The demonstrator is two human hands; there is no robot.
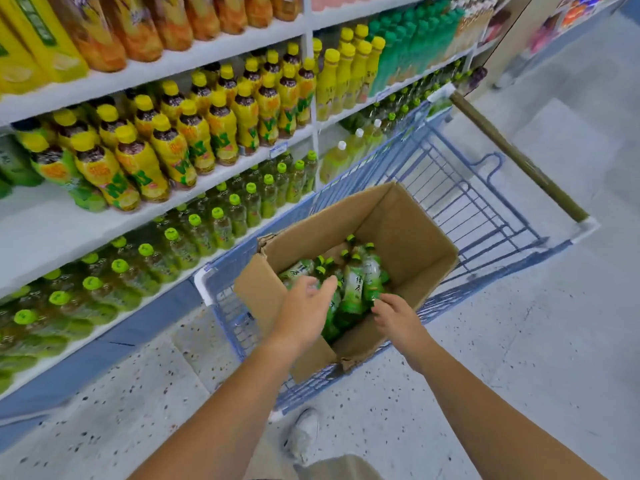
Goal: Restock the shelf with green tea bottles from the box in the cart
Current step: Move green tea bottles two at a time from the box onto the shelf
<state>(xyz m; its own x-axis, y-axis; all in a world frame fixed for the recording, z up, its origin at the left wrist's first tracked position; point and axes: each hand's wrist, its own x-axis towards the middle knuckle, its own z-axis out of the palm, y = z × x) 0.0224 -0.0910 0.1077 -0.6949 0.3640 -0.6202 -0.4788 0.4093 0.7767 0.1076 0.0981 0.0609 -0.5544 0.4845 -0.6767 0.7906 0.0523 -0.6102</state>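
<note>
Box (408, 237) in cart (349, 188): green tea bottles (353, 285) | left hand (304, 306) spread, empty | right hand (398, 318) grip unclear

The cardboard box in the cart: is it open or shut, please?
Open: the cardboard box has its flaps spread, and green tea bottles show inside.

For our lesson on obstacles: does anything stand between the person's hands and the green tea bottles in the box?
Nothing visible. The box is open-topped; the left hand and right hand are right at the green tea bottles.
</note>
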